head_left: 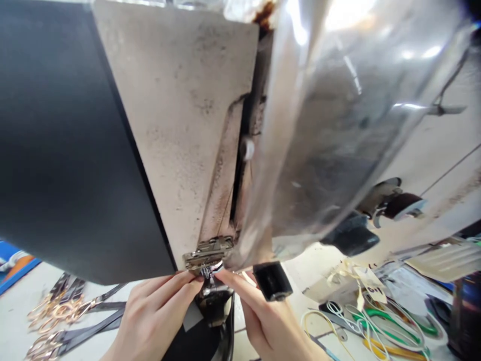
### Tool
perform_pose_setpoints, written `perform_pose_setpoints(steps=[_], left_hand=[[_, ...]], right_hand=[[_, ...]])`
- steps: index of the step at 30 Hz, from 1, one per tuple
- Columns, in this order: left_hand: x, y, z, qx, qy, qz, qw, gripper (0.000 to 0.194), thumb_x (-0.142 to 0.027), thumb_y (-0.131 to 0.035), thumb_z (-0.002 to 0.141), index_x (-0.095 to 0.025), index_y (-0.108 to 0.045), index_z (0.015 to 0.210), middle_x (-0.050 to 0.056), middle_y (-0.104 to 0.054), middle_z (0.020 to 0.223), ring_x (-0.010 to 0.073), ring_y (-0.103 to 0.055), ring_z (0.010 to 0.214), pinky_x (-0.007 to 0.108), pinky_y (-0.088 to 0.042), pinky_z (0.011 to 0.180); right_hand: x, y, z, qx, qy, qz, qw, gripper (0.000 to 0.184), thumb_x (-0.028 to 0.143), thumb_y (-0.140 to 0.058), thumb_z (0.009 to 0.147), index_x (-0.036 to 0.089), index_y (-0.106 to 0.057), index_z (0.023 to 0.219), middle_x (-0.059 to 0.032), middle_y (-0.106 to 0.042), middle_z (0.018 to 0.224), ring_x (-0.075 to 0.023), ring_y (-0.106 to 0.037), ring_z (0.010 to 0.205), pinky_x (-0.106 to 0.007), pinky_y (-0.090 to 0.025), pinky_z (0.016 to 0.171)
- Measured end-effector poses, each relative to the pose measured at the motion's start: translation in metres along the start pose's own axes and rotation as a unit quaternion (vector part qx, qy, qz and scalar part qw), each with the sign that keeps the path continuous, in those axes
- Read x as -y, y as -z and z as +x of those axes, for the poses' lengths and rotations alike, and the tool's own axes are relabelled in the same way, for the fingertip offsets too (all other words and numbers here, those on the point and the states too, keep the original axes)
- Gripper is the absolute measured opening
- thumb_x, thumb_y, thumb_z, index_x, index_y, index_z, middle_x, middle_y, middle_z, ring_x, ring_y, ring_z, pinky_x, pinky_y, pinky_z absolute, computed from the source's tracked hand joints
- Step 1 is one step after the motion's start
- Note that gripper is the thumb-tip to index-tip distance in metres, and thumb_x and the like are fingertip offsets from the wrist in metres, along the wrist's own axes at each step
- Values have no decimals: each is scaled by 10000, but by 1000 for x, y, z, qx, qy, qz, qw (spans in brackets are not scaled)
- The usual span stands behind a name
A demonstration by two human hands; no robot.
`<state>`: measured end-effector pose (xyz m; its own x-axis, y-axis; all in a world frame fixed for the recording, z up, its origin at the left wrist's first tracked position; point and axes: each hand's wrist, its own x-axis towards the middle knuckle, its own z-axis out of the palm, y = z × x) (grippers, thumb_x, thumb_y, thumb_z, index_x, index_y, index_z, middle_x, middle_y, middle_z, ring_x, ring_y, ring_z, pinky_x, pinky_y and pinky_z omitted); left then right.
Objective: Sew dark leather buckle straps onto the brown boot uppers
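In the head view, the fingertips of my left hand (158, 308) are pressed together at the left side of the sewing machine's presser foot (209, 271). My right hand (263, 316) reaches in from the other side, its index finger stretched to the foot and the other fingers curled under. Whatever sits between the fingertips is too small and hidden to make out. Just below the foot stands a dark, shiny machine part (214, 301). Black material (195, 341) shows beneath it, between my two wrists.
The pale sewing machine head (176, 115) fills the upper middle, with a dark panel (63, 140) at left and a clear plastic guard (319, 125) at right. Black straps with gold-coloured hooks (62, 311) lie at left. Tangled cords (379, 321) lie at right.
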<state>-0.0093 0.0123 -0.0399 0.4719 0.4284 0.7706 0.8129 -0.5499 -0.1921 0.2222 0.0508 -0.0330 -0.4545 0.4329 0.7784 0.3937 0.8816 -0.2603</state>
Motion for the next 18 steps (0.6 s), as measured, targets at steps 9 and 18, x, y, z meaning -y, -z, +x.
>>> perform_pose_setpoints(steps=[9, 18], left_hand=[[-5, 2, 4, -19, 3, -11, 1000, 220, -151, -455, 1035, -162, -675, 1040, 11, -751, 944, 123, -692, 920, 220, -527, 884], [-4, 6, 10, -32, -1, 4, 999, 234, -206, -468, 1034, -172, -689, 966, -3, -770, 878, 123, -736, 810, 199, -569, 797]], right_hand=[[4, 3, -1, 23, -34, 12, 999, 516, -4, -369, 849, 212, -610, 1250, -68, -724, 1097, -236, -676, 993, -329, -549, 762], [2, -2, -1, 16, -34, -3, 999, 495, -6, -380, 824, 215, -628, 1191, -73, -740, 1066, -234, -694, 956, -339, -554, 759]])
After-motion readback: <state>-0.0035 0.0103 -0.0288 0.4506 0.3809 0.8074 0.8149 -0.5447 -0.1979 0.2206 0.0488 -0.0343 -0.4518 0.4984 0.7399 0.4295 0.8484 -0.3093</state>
